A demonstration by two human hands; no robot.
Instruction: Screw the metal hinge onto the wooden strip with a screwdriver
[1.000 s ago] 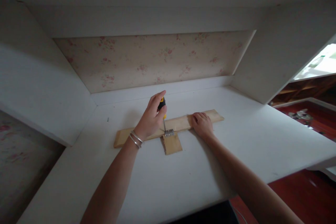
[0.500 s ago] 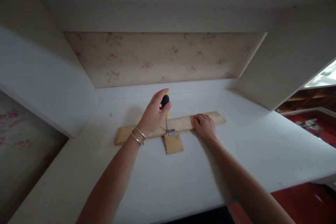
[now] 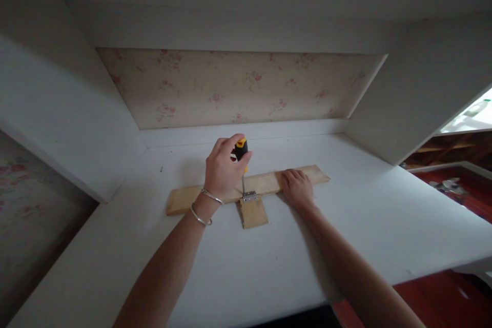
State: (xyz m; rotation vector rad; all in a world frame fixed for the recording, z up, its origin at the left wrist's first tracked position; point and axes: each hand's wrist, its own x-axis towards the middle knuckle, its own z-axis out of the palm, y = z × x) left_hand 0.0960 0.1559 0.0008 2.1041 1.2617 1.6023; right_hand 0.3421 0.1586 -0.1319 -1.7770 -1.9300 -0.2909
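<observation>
Gripping the screwdriver upright on the hinge, the left hand has rotated since a moment ago, fingers now wrapped; the right hand presses the plank flat, open.

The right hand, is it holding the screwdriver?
No, the right hand lies flat on the long wooden strip; the left hand holds the screwdriver.

The light is dim and flat, greyish over the whole desk. Daylight enters from the far right, where a window glares white (its detail burnt out). Soft shadows lie under the forearms and at the desk's back left corner. Straight edges bow towards the frame's borders. Detail is soft throughout.
</observation>
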